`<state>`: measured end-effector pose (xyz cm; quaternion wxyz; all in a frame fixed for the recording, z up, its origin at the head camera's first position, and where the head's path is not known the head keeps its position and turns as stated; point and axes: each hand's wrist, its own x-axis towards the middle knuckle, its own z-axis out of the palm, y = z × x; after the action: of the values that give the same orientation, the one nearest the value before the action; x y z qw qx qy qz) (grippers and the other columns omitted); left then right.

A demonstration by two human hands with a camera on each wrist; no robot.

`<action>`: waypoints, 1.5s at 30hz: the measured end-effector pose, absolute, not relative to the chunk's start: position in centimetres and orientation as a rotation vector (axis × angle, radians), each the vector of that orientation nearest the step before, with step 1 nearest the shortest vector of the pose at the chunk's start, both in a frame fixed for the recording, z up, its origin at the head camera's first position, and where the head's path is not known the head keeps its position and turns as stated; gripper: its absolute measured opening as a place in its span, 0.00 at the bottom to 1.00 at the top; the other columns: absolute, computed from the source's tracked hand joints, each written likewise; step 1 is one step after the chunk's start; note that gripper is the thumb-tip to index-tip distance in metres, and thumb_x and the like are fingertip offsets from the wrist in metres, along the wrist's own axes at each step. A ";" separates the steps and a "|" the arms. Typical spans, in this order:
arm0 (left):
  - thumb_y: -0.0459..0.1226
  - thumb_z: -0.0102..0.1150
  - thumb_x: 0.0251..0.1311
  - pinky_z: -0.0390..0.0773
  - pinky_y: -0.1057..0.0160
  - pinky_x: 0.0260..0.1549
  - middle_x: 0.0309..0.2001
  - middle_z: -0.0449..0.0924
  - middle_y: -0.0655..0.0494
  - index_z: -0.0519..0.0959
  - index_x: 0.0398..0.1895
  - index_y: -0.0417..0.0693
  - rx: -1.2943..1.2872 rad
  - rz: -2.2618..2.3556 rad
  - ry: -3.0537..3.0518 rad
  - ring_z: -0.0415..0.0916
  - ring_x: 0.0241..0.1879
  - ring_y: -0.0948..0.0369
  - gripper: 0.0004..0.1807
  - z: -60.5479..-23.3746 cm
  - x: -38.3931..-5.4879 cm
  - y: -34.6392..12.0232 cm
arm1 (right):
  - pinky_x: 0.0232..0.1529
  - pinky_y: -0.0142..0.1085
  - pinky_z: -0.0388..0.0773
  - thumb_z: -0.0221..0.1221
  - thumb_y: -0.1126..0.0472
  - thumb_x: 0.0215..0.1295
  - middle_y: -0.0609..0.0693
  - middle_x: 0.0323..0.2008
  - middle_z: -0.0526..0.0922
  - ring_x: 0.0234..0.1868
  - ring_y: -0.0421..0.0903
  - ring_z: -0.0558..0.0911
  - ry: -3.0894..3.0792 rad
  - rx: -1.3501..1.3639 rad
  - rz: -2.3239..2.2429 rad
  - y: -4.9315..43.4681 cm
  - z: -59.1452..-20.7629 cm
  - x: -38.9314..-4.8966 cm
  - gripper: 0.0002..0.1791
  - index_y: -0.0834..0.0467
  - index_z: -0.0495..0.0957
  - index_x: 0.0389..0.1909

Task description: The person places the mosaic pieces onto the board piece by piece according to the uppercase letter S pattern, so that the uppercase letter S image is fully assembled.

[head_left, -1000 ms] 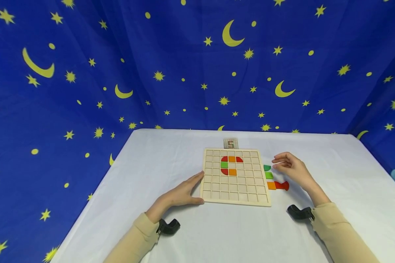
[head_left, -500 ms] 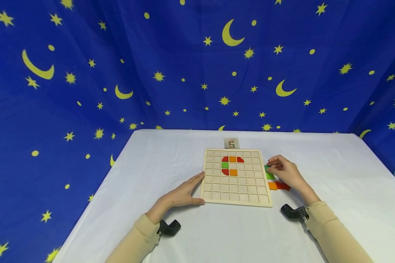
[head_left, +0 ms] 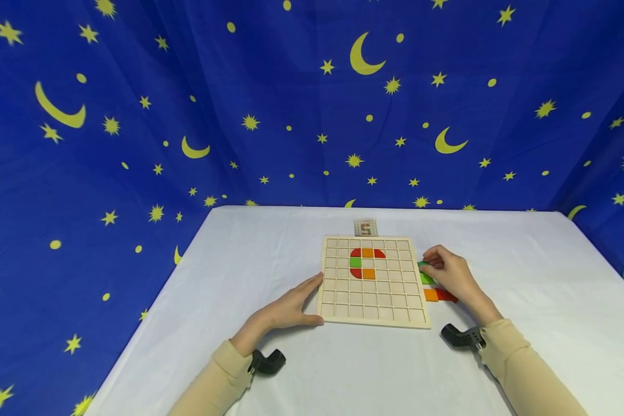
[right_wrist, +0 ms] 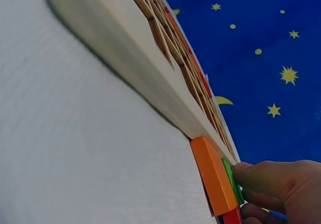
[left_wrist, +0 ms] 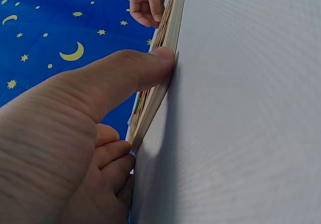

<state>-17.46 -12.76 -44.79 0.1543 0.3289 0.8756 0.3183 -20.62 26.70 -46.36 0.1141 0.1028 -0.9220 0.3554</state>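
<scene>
My left hand (head_left: 283,307) rests along the left side of a wooden grid board (head_left: 371,294), fingers fairly straight, thumb against its near corner. Set in the board's squares are red quarter-round tiles (head_left: 356,273), orange square tiles (head_left: 368,274) and a light green square tile (head_left: 356,262). Beside the board's right edge, my right hand (head_left: 451,274) pinches a dark green tile (head_left: 422,264) between thumb and fingers; part of that tile is hidden. Just below the fingers lies a light green tile (head_left: 427,278), partly covered by the hand.
An orange tile (head_left: 431,295) and red tiles (head_left: 445,296) lie right of the board, near the right hand. Behind the board is a small card (head_left: 366,227) with a gridded pattern. A blue star-patterned cloth (head_left: 291,104) hangs beyond the white table (head_left: 270,242).
My right hand has moved left and down to the green tiles, and its fingers have closed on the dark green one. My left hand has stayed at the board's left edge.
</scene>
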 end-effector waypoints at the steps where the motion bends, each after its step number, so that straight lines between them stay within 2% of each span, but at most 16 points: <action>1: 0.48 0.68 0.52 0.50 0.55 0.67 0.73 0.45 0.47 0.46 0.74 0.40 0.944 0.914 2.508 0.43 0.71 0.53 0.54 -44.8 -17.5 -12.8 | 0.42 0.49 0.79 0.64 0.66 0.58 0.60 0.37 0.81 0.38 0.56 0.80 -2.705 0.304 1.037 26.7 -46.4 -20.6 0.13 0.65 0.74 0.41; 15: 0.48 0.68 0.52 0.51 0.53 0.67 0.73 0.45 0.46 0.46 0.74 0.39 0.947 0.924 2.503 0.44 0.71 0.52 0.54 -44.9 -17.6 -12.5 | 0.45 0.54 0.75 0.56 0.73 0.55 0.63 0.42 0.76 0.40 0.58 0.76 -2.755 0.287 0.949 27.3 -46.3 -20.5 0.13 0.66 0.74 0.43; 24: 0.47 0.69 0.52 0.51 0.54 0.67 0.73 0.45 0.46 0.46 0.74 0.38 0.944 0.923 2.503 0.44 0.71 0.53 0.54 -44.9 -17.6 -12.6 | 0.44 0.54 0.75 0.60 0.68 0.58 0.63 0.41 0.77 0.41 0.59 0.77 -2.745 0.264 0.928 27.2 -46.4 -20.4 0.12 0.67 0.73 0.43; 32: 0.47 0.69 0.52 0.51 0.54 0.67 0.73 0.45 0.47 0.46 0.74 0.39 0.935 0.916 2.505 0.44 0.71 0.53 0.54 -45.0 -17.5 -12.7 | 0.43 0.53 0.76 0.60 0.68 0.59 0.64 0.39 0.78 0.39 0.59 0.77 -2.744 0.235 0.931 27.1 -46.2 -20.2 0.13 0.66 0.71 0.44; 40: 0.48 0.68 0.52 0.51 0.54 0.67 0.73 0.45 0.47 0.46 0.74 0.40 0.932 0.911 2.504 0.43 0.71 0.53 0.54 -44.8 -17.4 -12.7 | 0.45 0.53 0.77 0.58 0.69 0.61 0.66 0.44 0.76 0.43 0.61 0.78 -2.701 0.204 1.091 27.8 -45.0 -19.9 0.15 0.67 0.68 0.48; 44: 0.48 0.68 0.52 0.51 0.54 0.67 0.73 0.45 0.48 0.46 0.74 0.40 0.929 0.926 2.504 0.44 0.71 0.53 0.54 -44.9 -17.4 -12.7 | 0.46 0.51 0.76 0.59 0.66 0.63 0.65 0.46 0.75 0.44 0.60 0.78 -2.659 0.145 1.172 28.3 -43.7 -19.6 0.17 0.66 0.67 0.49; 45: 0.48 0.68 0.52 0.51 0.54 0.67 0.74 0.45 0.48 0.46 0.74 0.40 0.926 0.926 2.502 0.44 0.71 0.53 0.54 -44.9 -17.4 -12.7 | 0.45 0.48 0.77 0.59 0.65 0.63 0.63 0.46 0.76 0.44 0.59 0.78 -2.645 0.124 1.179 28.4 -43.6 -19.6 0.18 0.65 0.67 0.50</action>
<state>-17.38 -12.68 -44.86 0.1581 0.3239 0.8747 0.3239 -19.58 28.42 -43.61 0.1214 0.0426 -0.9057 0.4038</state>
